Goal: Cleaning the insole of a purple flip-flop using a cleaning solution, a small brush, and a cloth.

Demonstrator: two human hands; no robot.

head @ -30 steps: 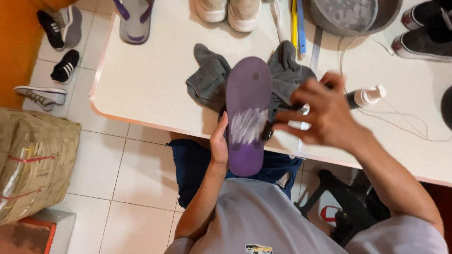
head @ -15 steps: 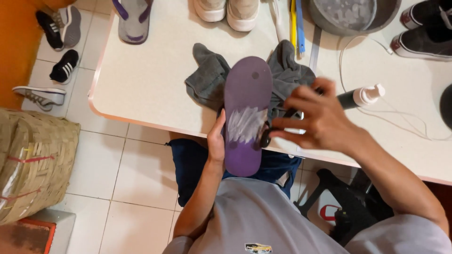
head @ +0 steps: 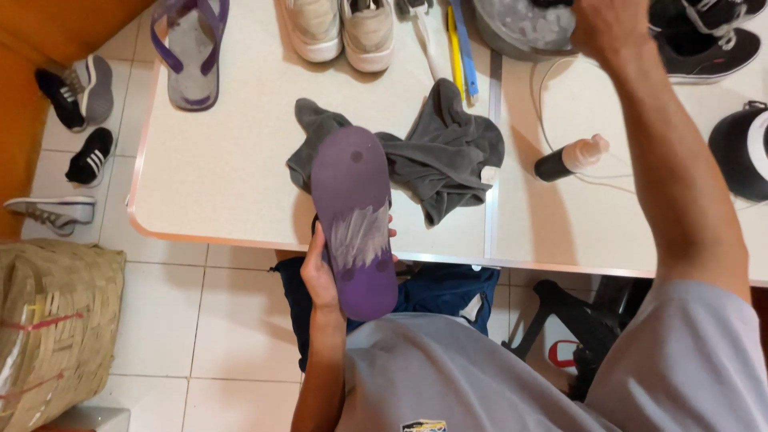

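Observation:
My left hand [head: 318,272] grips a purple flip-flop [head: 353,216] from beneath, sole up, with a whitish smear across its middle. It hovers over the near edge of the white table [head: 240,160], its toe end above a crumpled grey cloth [head: 436,156]. My right hand [head: 610,26] is stretched far out to the metal basin [head: 520,28] at the table's back edge; its fingers are cut off by the frame, so what they hold is hidden. A small bottle with a black body and pale cap [head: 572,158] lies on its side right of the cloth.
A second purple flip-flop [head: 190,50] and a pair of white sneakers [head: 340,28] sit at the table's far side, with brushes [head: 458,44] next to them. Black sneakers [head: 704,40] and a dark round object [head: 740,152] lie at right. Shoes [head: 76,120] and a woven basket [head: 48,336] sit on the tiled floor.
My right hand left the flip-flop's sole and reached away to the basin at the back. The bottle it was beside now lies alone on the table. The left hand keeps the flip-flop steady.

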